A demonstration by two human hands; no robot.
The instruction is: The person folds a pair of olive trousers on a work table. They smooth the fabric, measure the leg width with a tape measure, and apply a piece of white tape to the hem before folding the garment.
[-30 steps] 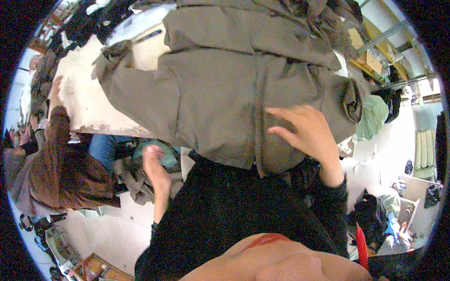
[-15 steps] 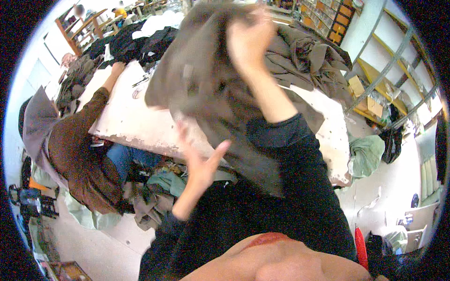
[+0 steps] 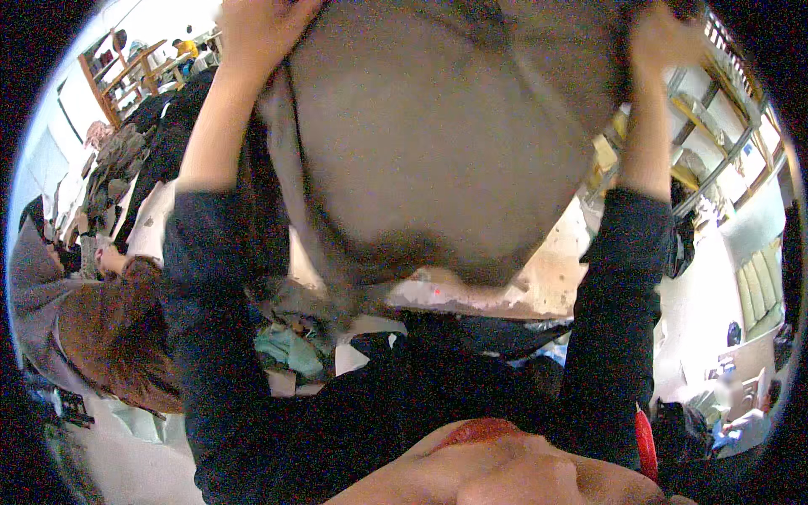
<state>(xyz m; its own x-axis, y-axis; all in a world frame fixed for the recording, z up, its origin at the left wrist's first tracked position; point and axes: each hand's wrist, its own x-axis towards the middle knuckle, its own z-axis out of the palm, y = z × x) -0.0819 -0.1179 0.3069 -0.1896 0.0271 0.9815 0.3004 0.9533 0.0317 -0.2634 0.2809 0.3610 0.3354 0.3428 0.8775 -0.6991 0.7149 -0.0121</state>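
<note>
High above the worktable, your two hands hold up a large olive-grey cloth garment, spread wide between them so that it fills the upper middle of the view. Your left hand is at the top left, fingers curled and clamped on the garment's upper edge; your right hand is at the top right, closed on the opposite edge, though the picture is blurred there and the rim cuts the fingertips off, so the grip probably is a pinch but you cannot be sure of its shape. Both of your forearms are bare from wrist to elbow, with dark sleeves pushed back below. The garment hangs free, its lower hem well clear of the pale, scuffed tabletop beneath it. A darker heap of clothes lies on the table's far left part. To your left, a co-worker in a brown knitted top leans toward the table. A crumpled pale-green cloth lies low beside the table's near edge. Metal shelving stands at the right.
</note>
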